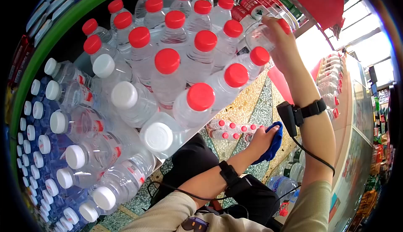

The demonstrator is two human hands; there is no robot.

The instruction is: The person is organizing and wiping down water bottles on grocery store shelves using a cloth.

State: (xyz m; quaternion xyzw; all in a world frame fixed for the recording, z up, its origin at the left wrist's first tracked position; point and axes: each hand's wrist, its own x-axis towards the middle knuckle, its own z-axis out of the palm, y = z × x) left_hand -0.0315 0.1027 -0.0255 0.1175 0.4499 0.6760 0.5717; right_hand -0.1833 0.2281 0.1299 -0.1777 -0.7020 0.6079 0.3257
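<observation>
My right hand (279, 39), at the upper right, is wrapped round a clear bottle with a red cap (259, 35), held at the edge of a group of upright bottles. Lower down, my left hand (263, 141) grips a dark blue cloth (273, 143) above the floor. The upright clear bottles with red caps (168, 70) stand close together, with several white-capped bottles (156, 135) along their near side. Each wrist carries a black strap with a cable.
White-capped bottles (96, 123) lie in stacked rows at the left. Small red-capped bottles (233, 127) and larger bottles (283, 186) are on the speckled floor (239, 106). A glass counter (352, 118) runs along the right, with stocked shelves beyond it.
</observation>
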